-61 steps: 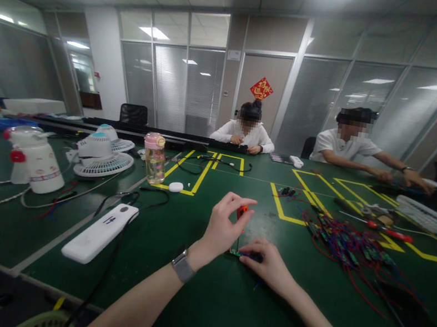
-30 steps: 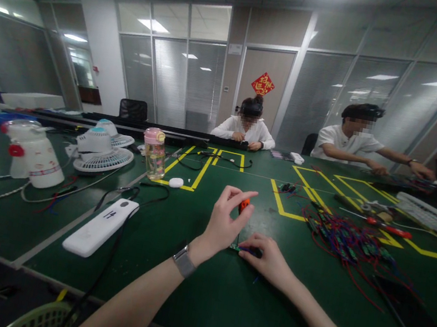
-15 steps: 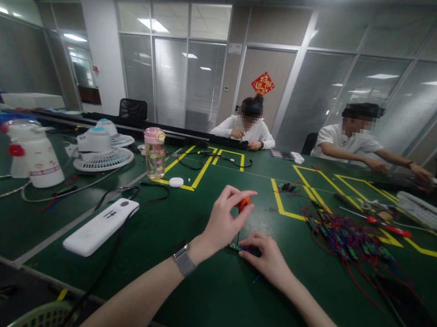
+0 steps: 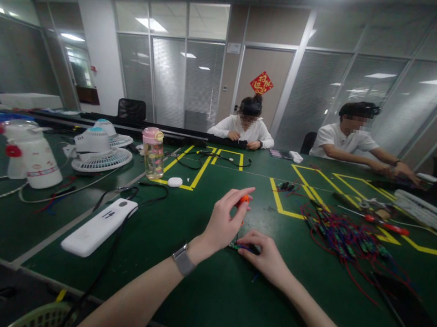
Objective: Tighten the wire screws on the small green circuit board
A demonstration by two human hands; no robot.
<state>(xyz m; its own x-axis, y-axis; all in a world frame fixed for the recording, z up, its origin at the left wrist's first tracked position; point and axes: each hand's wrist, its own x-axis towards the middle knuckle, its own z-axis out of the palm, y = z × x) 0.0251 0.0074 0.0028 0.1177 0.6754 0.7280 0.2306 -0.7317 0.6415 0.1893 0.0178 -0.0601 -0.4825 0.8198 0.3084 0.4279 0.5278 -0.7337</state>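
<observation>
While the left hand (image 4: 222,221) pinches the orange handle of a small screwdriver (image 4: 242,203) between thumb and fingertips, holding it upright, its tip points down at a small green circuit board (image 4: 238,245) lying on the green table (image 4: 187,293). The right hand (image 4: 265,256) lies flat beside it, fingers pressed onto the board and pinning it to the tabletop. A tangle of red and blue wires (image 4: 346,239) lies well apart to the right, near another red-handled screwdriver (image 4: 385,225). To the left sit a white remote-shaped unit (image 4: 99,227), a pink-capped bottle (image 4: 152,153) and a white fan (image 4: 98,151). Two people sit at the far side.
</observation>
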